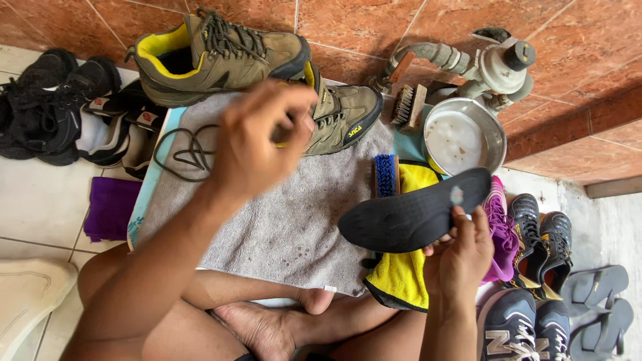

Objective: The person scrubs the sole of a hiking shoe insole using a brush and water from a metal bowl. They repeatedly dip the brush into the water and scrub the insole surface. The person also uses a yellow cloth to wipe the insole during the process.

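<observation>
Evidently the work is partway: one black insole (414,214) is out, pinched in the right hand (461,257) near right over a yellow cloth (401,277), and one loose lace (190,150) lies on the grey towel (287,227). The left hand (257,137), blurred, fingers loosely curled on nothing visible, hovers before two olive hiking boots (221,57) far; two brushes (406,103) and one metal bowl (495,130) sit far right.

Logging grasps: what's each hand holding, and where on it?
Right hand holds the black insole by its edge near one end. Left hand is blurred; holds nothing visible.
</observation>
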